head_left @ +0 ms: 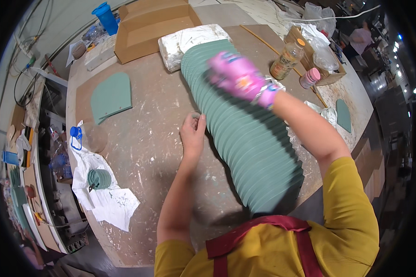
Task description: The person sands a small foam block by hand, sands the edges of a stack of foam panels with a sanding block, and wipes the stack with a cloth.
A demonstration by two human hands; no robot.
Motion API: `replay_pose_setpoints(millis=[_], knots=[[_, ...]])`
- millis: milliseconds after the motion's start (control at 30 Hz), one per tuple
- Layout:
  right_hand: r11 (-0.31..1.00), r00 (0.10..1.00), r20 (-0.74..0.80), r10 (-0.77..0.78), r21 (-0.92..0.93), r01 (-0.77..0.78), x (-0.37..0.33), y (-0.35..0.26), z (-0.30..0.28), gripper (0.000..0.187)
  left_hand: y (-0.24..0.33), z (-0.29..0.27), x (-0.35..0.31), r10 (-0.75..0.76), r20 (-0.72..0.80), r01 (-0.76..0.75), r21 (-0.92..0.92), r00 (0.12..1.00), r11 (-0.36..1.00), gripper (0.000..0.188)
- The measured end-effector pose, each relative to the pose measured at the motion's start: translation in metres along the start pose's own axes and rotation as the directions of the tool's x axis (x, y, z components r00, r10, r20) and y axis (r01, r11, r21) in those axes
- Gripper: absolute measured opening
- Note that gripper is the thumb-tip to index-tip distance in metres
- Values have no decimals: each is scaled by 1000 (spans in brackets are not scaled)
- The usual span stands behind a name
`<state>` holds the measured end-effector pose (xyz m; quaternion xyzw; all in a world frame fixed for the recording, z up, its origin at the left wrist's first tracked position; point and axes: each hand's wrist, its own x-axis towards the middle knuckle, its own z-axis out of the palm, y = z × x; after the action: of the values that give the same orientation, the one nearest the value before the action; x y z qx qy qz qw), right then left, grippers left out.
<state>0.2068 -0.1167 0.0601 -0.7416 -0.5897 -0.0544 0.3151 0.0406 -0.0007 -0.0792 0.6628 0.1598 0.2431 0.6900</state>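
Pink-gloved right hand (240, 79) blurred over overlapping green panels (252, 147), fingers indistinct; we can't tell its grip. Left hand (193, 131) beside them, fingers curled together.

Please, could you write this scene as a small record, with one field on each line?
Left hand: bare left hand, fingers curled, beside the left edge of the green panels; contact unclear
Right hand: right hand in a patterned pink glove, blurred, over the panels' upper part; contact unclear
Panels: many, overlapping in a long row
Far end of row: white block
Left side: separate green panel; white sheet
Right side: bottle with orange cap; pink-capped jar
Surface: brown worktable, marked with pale specks
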Motion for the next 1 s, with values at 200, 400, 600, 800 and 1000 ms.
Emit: replay_pose_setpoints(millis=[200, 400, 600, 800, 1000], knots=[[808, 942, 332, 45, -567, 162, 36, -23, 53, 11, -12, 0, 3, -1, 8, 1, -32, 1000, 999, 15], [854, 915, -158, 370, -329, -403, -12, 36, -22, 24, 1, -3, 0, -5, -17, 6, 52, 1000, 999, 15], [802, 890, -143, 432, -390, -452, -29, 36, -51, 26, 2, 1, -1, 17, -31, -14, 76, 999, 997, 15], [860, 969, 248, -25, -488, 147, 41, -38, 48, 17, -10, -2, 2, -15, -3, 16, 86, 1000, 996, 14], [941, 942, -33, 335, -45, -336, 36, 12, 34, 17, 4, 2, 1, 18, -13, -17, 35, 1000, 999, 14]])
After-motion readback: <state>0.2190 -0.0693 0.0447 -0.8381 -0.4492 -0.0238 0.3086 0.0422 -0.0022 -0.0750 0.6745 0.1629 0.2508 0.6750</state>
